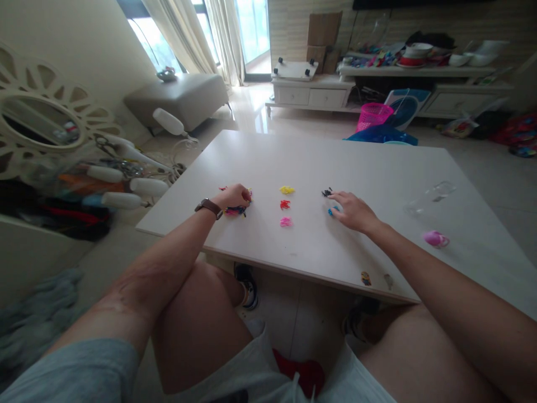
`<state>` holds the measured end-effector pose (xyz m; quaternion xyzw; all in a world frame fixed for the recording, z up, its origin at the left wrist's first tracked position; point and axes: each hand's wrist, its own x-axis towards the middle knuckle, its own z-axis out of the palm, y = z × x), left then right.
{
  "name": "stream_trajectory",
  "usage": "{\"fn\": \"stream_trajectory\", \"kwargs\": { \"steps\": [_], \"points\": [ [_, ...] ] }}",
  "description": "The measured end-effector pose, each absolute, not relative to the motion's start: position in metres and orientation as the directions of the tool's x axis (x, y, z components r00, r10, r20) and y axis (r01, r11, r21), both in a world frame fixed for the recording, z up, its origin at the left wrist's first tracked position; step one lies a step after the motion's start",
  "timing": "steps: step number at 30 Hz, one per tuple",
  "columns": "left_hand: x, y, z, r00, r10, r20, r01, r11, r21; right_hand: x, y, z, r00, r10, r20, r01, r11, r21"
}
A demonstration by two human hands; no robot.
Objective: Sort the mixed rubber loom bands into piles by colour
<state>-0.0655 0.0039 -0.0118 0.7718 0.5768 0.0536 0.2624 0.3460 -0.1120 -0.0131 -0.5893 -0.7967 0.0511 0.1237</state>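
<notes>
My left hand (234, 196) is at a mixed pile of small coloured pieces (235, 211) on the white table. Its fingers are curled together in a pinch, and what they hold is hidden. My right hand (352, 210) is open, palm down, with fingers apart. Its fingertips are beside a small black pile (326, 192), and its thumb is near a small blue pile (333, 211), partly covered. Between my hands, a yellow pile (287, 190), a red pile (285, 205) and a pink pile (286, 222) form a column. The pieces are too small to tell their kind.
On the right of the white table (251, 151) lie a clear bottle or jar (436, 196) and a pink-purple toy-like item (435, 239). A small yellow-and-blue figure (366, 278) is at the near edge. Behind stand a pink basket (375, 116) and a TV cabinet (310, 96).
</notes>
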Motion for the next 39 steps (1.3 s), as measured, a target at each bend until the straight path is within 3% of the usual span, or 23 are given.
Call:
{"fn": "stream_trajectory", "kwargs": {
  "steps": [14, 21, 33, 39],
  "points": [
    [-0.06, 0.009, -0.016, 0.402, 0.876, -0.265, 0.85, -0.249, 0.464, 0.349, -0.112, -0.016, -0.298, 0.947, 0.117, 0.921, 0.318, -0.227],
    [-0.055, 0.003, -0.001, 0.3, 0.923, -0.24, 0.872, -0.164, 0.462, 0.35, -0.111, -0.018, -0.308, 0.943, 0.129, 0.918, 0.33, -0.219],
    [-0.038, 0.002, 0.01, 0.408, 0.904, -0.129, 0.772, -0.266, 0.577, 0.343, -0.114, -0.016, -0.34, 0.931, 0.13, 0.9, 0.362, -0.242],
    [-0.022, -0.004, 0.008, 0.432, 0.877, -0.21, 0.634, -0.129, 0.762, 0.342, -0.115, -0.017, -0.358, 0.924, 0.132, 0.887, 0.381, -0.26]
  ]
}}
